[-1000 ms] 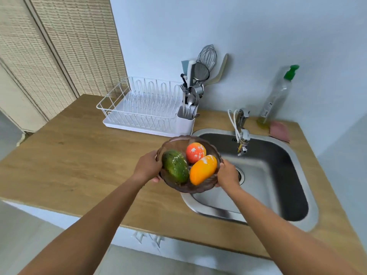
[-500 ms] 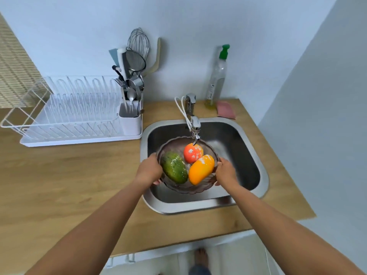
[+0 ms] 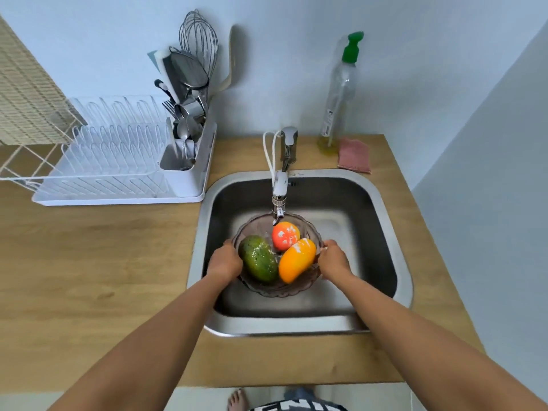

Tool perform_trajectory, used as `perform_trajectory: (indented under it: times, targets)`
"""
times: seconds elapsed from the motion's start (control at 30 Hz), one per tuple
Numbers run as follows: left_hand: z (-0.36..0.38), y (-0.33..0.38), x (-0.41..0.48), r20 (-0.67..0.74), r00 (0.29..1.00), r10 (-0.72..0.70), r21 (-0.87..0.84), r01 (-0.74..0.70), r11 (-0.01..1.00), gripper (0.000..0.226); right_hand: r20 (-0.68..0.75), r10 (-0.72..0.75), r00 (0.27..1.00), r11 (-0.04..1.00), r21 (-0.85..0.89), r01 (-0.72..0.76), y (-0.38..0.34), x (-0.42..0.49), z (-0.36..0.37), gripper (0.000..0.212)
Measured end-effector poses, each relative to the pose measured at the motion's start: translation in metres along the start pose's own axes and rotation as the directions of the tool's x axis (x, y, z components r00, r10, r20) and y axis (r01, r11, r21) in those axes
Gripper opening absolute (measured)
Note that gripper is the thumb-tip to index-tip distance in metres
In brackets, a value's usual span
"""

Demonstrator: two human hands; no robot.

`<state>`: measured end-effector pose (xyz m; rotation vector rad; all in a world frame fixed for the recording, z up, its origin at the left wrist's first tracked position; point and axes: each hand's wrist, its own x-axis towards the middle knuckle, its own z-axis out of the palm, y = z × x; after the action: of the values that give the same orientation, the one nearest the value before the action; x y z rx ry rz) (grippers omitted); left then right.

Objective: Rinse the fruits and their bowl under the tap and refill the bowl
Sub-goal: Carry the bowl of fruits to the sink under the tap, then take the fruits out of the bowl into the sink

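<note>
A translucent brown bowl [image 3: 275,289] hangs over the steel sink [image 3: 299,324], just under the tap spout [image 3: 278,209]. Inside lie a green mango [image 3: 258,259], an orange-yellow mango [image 3: 296,259] and a round red-orange fruit [image 3: 285,235], all with white specks. My left hand [image 3: 224,264] grips the bowl's left rim. My right hand [image 3: 333,259] grips its right rim. I cannot tell whether water runs from the tap.
A white dish rack [image 3: 118,161] with a utensil holder [image 3: 185,149] stands on the wooden counter [image 3: 89,262] left of the sink. A soap bottle with a green cap [image 3: 341,93] and a pink sponge [image 3: 354,155] sit behind the sink at the right.
Both hands carried the bowl from above the counter edge rightward over the sink and under the tap. The view turned right and down.
</note>
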<state>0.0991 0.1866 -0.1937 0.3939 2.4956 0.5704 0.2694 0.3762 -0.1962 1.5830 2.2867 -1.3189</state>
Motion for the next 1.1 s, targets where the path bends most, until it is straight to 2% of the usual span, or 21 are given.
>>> perform_trajectory:
  times: [0.13,0.33,0.8,0.87,0.93,1.03,1.1]
  targets:
    - [0.013,-0.012,0.009,-0.012,0.999,-0.052,-0.060,0.051,0.997,0.044,0.052,-0.025,0.998,1.000,-0.011,0.025,0.003,0.012,0.002,0.033]
    - [0.012,-0.008,0.001,0.012,0.996,-0.088,-0.143,0.089,0.986,0.053,0.118,-0.017,0.993,1.000,-0.018,0.019,0.008,0.022,0.004,0.027]
    - [0.018,-0.009,0.001,0.039,0.998,-0.044,-0.118,0.048,0.992,0.054,0.059,-0.004,0.998,1.000,-0.028,0.006,0.004,0.020,0.002,0.032]
    - [0.017,-0.008,0.002,0.044,0.997,-0.057,-0.172,0.064,0.983,0.054,-0.041,-0.064,0.997,0.996,-0.060,0.061,0.000,0.019,0.002,0.038]
    - [0.017,-0.008,0.006,0.050,0.996,-0.078,-0.257,0.088,0.962,0.055,-0.129,-0.187,0.974,0.974,-0.157,0.166,-0.007,0.018,0.001,0.042]
    - [0.018,-0.008,0.011,0.042,0.994,-0.100,-0.335,0.108,0.936,0.056,-0.048,-0.381,0.923,0.870,-0.357,0.341,-0.027,0.018,0.005,0.055]
    - [0.018,-0.008,0.013,0.037,0.994,-0.107,-0.364,0.113,0.924,0.055,0.045,-0.432,0.901,0.790,-0.462,0.402,-0.040,0.018,0.012,0.068]
